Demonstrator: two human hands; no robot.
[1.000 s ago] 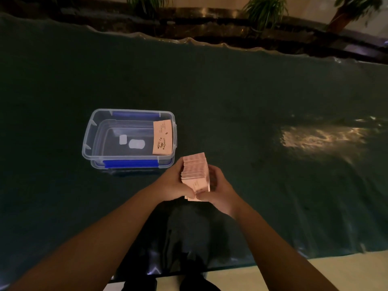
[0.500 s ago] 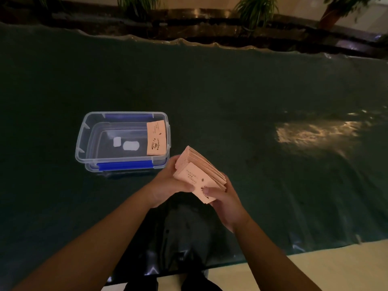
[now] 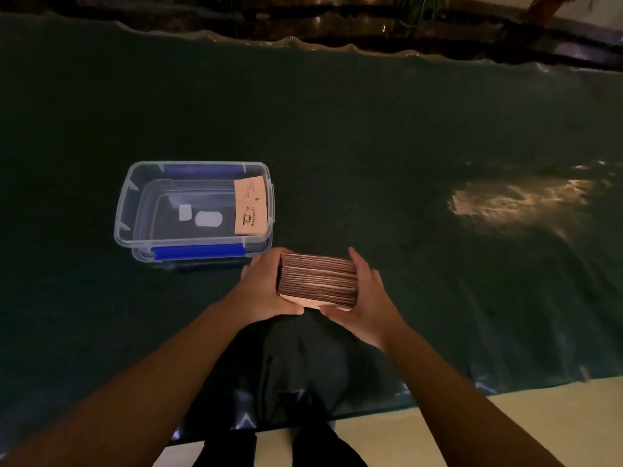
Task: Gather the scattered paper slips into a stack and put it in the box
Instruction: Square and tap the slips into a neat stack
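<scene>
A thick stack of pink paper slips (image 3: 318,280) stands on edge between both hands, just above the dark green table cover. My left hand (image 3: 266,288) presses its left end and my right hand (image 3: 365,298) presses its right end. To the upper left sits a clear plastic box (image 3: 126,210) with blue clips, open at the top. One pink slip (image 3: 251,205) printed with a coffee cup leans inside the box against its right wall.
The dark green cover (image 3: 371,146) spreads wide across the table, with a bright light patch (image 3: 519,202) at the right. Plants and a dark ledge (image 3: 337,25) run along the far edge. A pale floor strip (image 3: 505,416) shows at the near right.
The stack was fanned and tilted in my hands half a second ago. Now it is squared up and turned sideways, held at both ends. The view shifted slightly.
</scene>
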